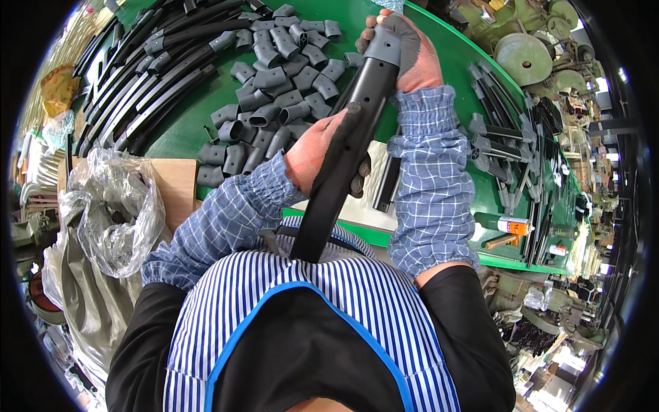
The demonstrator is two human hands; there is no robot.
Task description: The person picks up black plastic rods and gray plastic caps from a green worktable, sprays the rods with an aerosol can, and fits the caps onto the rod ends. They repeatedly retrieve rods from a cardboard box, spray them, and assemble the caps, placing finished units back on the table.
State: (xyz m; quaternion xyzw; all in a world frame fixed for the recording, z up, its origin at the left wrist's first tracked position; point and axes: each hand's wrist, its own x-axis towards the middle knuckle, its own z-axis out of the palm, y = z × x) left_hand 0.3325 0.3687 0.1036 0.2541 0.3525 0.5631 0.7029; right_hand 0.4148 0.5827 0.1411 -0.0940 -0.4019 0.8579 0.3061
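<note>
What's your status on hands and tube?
Left hand gripping black tube partway along. Right hand around grey fitting at far end. Loose fittings piled to the left.

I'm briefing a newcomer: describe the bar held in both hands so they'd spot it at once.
Over the green table, the left hand grips a long black bar partway along, and the right hand holds its grey end fitting. Unlike the other black bars lying on the table's left, this one is held up, its near end at the striped apron.
</note>
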